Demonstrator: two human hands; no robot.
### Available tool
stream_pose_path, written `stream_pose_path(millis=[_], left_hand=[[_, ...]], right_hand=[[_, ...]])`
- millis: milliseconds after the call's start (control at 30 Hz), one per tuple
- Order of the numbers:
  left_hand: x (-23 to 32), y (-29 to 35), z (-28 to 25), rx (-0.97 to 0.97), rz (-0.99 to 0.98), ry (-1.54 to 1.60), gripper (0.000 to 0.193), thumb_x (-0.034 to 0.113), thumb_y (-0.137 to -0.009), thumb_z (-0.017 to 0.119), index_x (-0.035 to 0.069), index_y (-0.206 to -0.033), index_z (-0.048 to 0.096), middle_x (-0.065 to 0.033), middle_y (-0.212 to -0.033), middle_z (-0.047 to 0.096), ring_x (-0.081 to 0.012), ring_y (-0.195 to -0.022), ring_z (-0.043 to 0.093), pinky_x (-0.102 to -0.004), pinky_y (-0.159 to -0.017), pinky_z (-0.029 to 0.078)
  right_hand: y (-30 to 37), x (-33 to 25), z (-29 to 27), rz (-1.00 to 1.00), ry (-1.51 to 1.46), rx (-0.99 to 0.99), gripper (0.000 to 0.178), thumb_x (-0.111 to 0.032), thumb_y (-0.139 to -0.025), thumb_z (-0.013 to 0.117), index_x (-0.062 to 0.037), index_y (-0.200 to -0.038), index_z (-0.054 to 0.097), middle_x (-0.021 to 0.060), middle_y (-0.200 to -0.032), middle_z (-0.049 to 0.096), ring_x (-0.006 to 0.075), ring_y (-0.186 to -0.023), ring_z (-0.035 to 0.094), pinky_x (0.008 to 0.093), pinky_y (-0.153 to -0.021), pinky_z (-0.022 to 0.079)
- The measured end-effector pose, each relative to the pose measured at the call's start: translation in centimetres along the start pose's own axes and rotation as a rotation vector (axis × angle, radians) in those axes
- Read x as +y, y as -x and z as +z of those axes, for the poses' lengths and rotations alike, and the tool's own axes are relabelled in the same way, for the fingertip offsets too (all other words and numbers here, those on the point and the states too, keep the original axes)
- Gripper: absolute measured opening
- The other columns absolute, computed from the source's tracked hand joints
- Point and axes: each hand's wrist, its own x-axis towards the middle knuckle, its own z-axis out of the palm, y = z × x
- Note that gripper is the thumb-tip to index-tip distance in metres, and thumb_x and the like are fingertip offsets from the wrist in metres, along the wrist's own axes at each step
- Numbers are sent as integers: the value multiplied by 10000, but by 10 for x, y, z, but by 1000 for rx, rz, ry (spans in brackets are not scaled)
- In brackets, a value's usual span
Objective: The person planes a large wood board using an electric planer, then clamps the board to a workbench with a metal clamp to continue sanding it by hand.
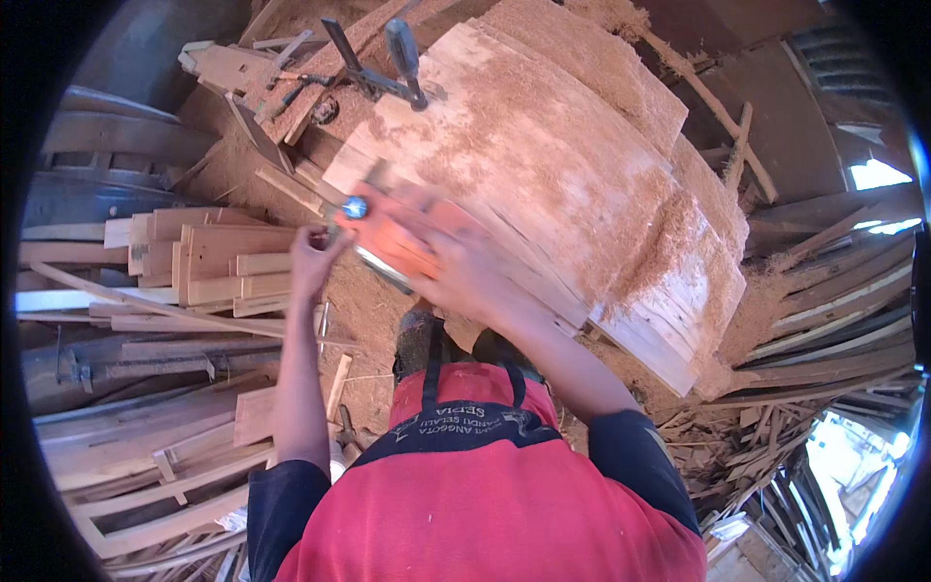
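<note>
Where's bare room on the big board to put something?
The big board shows mostly bare wood in its near-right corner, beside the sawdust heap. It's crowded around the left hand, right hand and orange tool, and beside the clamp.

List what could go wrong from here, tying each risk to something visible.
1. The left hand is close to the blue-knobbed end of the orange tool in the right hand, so it might get caught.
2. The tool is at the edge of the wooden panel, so it could tip.
3. Loose sawdust on the panel might hide flaws.
</note>
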Motion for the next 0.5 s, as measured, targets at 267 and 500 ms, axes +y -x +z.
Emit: stream_pose_path(millis=[267, 500], left_hand=[[50, 220, 173, -278, -36, -35, 794, 521, -576, 939, -17, -994, 532, -109, -861, 596, -208, -773, 578, -360, -671, 498], [65, 240, 184, -381, -130, -199, 900, 612, -541, 912, -28, -1050, 536, -190, -930, 631, -300, -851, 644, -412, -752, 517]], right_hand=[[268, 71, -118, 226, 37, 82, 489, -205, -707, 815, -74, -1158, 679, 157, -868, 707, 349, -772, 706, 408, -703, 560], [301, 82, -133, 352, 20, -44, 484, -129, -699, 805, -68, -1163, 680, 156, -1077, 720, 346, -948, 716, 385, -797, 571]])
